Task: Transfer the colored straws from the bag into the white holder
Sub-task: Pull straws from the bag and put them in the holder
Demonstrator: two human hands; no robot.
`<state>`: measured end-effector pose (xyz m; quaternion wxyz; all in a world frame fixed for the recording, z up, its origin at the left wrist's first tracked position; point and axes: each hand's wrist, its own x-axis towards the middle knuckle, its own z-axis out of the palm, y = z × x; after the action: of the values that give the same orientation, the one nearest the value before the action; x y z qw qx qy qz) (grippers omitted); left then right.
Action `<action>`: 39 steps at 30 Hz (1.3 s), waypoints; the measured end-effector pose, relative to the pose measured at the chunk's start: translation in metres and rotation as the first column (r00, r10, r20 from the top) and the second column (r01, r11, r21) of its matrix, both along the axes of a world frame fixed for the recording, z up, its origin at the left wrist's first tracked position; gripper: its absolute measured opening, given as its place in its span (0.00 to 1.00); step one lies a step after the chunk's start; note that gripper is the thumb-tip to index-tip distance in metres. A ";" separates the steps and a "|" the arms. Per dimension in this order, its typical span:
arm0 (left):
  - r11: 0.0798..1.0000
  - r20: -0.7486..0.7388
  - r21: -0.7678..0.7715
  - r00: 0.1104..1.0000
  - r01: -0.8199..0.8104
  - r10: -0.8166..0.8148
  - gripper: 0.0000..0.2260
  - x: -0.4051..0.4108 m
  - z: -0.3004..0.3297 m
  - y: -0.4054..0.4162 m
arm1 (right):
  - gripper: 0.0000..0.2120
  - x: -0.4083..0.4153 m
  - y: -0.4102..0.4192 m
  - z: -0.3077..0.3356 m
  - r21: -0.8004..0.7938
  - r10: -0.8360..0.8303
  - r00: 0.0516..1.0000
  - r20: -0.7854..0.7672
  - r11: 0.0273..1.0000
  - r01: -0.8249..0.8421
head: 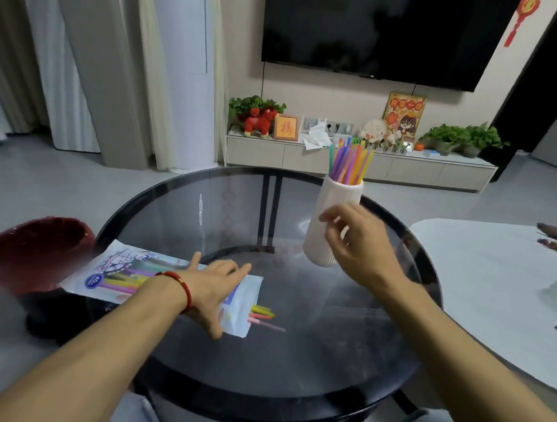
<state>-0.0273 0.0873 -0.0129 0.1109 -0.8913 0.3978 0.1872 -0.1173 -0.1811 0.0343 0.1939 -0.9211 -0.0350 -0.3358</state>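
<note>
Round dark glass table (207,207): white ribbed holder (326,219) already bristles with colored straws (349,163). Left of it, printed plastic bag (115,274) keeps several, pinned by flat left hand (214,287). Right hand (358,243) loosely curled, empty, before holder.

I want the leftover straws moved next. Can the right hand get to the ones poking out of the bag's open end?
Probably yes. The right hand hangs empty in front of the white holder, and bare glass lies between it and the straw ends. The left hand pins the bag without covering them.
</note>
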 end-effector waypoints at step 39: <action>0.970 -0.020 -0.195 0.989 -0.147 0.146 0.54 -0.012 -0.007 -0.023 | 0.05 -0.040 -0.027 -0.046 0.997 0.288 0.958 -0.010 -0.066 0.030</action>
<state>-0.0398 0.0643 -0.0196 0.0074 -0.9242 0.3477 0.1574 -0.1572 -0.2081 -0.0120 0.8334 -0.5145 0.1528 -0.1322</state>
